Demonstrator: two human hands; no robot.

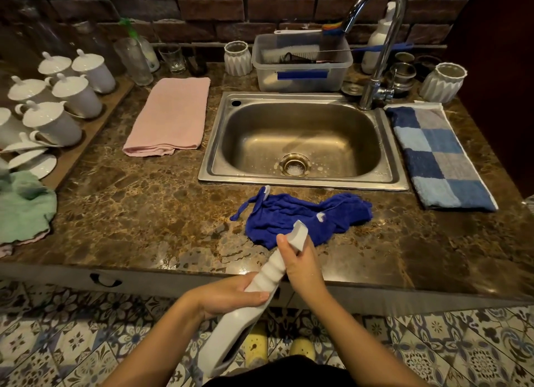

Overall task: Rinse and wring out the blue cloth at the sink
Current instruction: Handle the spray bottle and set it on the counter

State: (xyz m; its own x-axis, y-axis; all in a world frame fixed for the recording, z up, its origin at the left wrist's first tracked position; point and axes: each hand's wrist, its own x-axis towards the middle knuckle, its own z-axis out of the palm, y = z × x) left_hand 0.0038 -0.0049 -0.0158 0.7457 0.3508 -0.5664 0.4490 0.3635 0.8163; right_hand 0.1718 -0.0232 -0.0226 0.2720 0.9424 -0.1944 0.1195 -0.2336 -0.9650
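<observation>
- The blue cloth lies crumpled on the brown marbled worktop, just in front of the sink, touching neither hand.
- A thin string end of the cloth trails off to the left, toward the sink's front rim.
- Both hands hold a white bottle that tilts up and away from the body, its nozzle end pointing at the cloth.
- The left hand has its grip wrapped around the bottle's ribbed middle, fingers under and thumb along the side.
- The right hand has its grip closed around the bottle's neck just below the angled cap, which overlaps the near edge of the cloth in this view; I cannot tell whether the cap touches it.
- The sink basin is steel, with soap bubbles around the drain.
- The tap rises from the sink's back right corner and arches over the basin.
- A folded pink towel lies left of the sink; a blue checked towel lies to its right.
- A clear plastic tub stands behind the sink against the brick wall.
- White lidded cups sit in rows on a board at far left, with a green cloth near them at the worktop's edge.
</observation>
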